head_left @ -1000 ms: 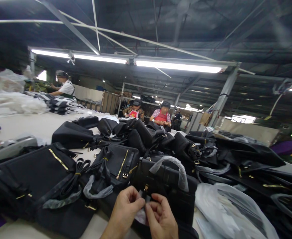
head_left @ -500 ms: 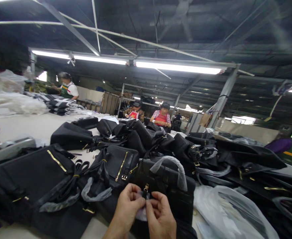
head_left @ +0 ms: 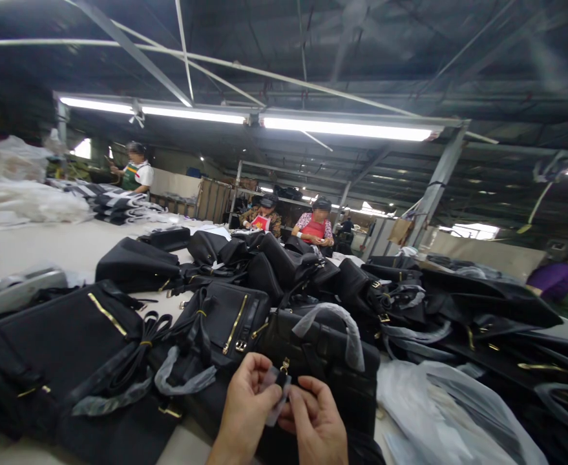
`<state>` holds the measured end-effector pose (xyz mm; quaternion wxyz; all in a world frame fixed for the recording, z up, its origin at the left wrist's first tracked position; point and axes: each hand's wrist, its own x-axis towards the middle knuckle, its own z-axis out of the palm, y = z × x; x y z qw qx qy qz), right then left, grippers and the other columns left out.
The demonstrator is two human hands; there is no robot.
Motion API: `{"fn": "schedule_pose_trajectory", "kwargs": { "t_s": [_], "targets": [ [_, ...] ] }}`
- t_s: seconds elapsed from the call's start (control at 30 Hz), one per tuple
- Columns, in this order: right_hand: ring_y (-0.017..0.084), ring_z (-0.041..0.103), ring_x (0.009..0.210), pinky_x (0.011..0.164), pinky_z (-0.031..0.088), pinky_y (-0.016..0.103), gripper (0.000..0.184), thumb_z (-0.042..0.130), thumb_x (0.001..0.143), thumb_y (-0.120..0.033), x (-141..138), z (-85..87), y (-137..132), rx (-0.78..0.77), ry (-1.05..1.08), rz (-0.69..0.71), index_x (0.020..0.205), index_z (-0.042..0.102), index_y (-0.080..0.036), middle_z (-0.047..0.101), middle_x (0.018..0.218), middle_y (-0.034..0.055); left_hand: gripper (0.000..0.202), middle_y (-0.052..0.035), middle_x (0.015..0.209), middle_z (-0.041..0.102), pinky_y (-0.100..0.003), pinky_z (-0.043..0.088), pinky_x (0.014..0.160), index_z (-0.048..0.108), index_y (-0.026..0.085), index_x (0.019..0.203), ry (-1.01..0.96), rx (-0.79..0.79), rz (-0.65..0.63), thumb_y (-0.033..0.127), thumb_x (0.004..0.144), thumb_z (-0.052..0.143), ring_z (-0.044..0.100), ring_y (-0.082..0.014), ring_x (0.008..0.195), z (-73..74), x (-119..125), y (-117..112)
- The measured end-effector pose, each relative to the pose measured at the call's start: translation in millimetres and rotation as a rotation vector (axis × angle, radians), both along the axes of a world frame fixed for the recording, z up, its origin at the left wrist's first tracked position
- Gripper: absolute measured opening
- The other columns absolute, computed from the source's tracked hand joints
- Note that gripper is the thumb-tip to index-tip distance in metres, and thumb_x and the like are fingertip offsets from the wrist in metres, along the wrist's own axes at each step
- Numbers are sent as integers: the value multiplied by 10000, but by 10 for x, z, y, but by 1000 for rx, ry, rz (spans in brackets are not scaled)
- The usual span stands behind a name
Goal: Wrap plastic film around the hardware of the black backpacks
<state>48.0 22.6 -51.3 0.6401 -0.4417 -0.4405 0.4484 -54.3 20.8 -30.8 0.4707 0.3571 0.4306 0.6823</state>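
Observation:
In front of me lies a black bag [head_left: 332, 361] with a handle [head_left: 349, 329] wrapped in clear plastic. A black zipper pull [head_left: 282, 377] hangs from its gold zipper slider [head_left: 285, 363], with a small piece of clear plastic film [head_left: 274, 408] around or against it. My left hand [head_left: 245, 403] is closed, pinching the pull and film between thumb and index finger. Close on the other side, my right hand [head_left: 316, 420] is also closed, its thumb and fingertips at the film's right edge. The fingers partly hide the pull and film.
Black bags with gold zippers [head_left: 235, 323] lie to the left, and more are heaped behind. A bag of clear plastic [head_left: 439, 413] sits at right. Several people work beyond, including one in a red apron [head_left: 314, 229]. Striped fabric [head_left: 114, 203] lies at far left.
My right hand has shifted slightly right and down. The film now shows slanting across the zipper pull, while my left hand keeps its pinch.

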Motion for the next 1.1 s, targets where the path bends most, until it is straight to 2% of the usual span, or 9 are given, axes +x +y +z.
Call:
{"fn": "schedule_pose_trajectory", "kwargs": {
  "t_s": [0.13,0.23,0.5,0.7,0.87,1.03,1.1],
  "targets": [
    [179,663,505,459,548,247,580,796,597,-641,-9,6,11,-16,22,42,876,632,-160,729,624,24,281,53,555,593,-188,390,443,518,197,796,-21,-27,-25,182,545,644,520,-99,468,-109,-2,54],
    [156,635,475,435,521,223,588,795,579,-659,-30,-5,24,-24,6,37,834,648,-150,708,589,14,265,60,528,577,-185,391,431,531,193,770,-17,-28,-12,192,532,646,513,-96,452,-130,-18,70],
    [158,631,492,403,503,217,649,739,604,-709,-45,21,20,-34,-110,-13,908,634,-146,725,659,32,226,47,516,602,-190,386,428,544,171,714,7,-52,-80,220,521,651,538,-98,432,97,-59,-26],
    [145,619,497,336,401,163,574,764,628,-622,-33,81,32,-46,-114,-8,929,629,-153,740,720,54,158,58,503,564,-193,375,449,520,183,655,74,-21,-65,202,542,629,519,-91,443,84,-70,-32],
    [97,503,368,322,336,163,543,847,533,-560,-4,74,140,-112,-3,110,822,607,-167,609,500,-45,146,83,476,501,-189,330,439,501,191,626,105,-11,-66,163,546,620,446,-75,441,36,-88,-19],
    [39,387,321,319,283,148,545,887,468,-509,-76,108,136,-83,117,38,772,587,-171,544,457,-92,138,83,483,487,-189,323,448,508,187,618,112,-9,-62,136,539,609,436,-78,461,43,-85,-13],
    [37,405,336,330,294,141,593,910,431,-492,-96,102,114,-115,199,43,812,588,-171,568,482,-90,138,78,490,498,-191,330,454,514,185,617,105,-10,-67,135,537,614,441,-81,468,50,-90,-13]
  ]
}}
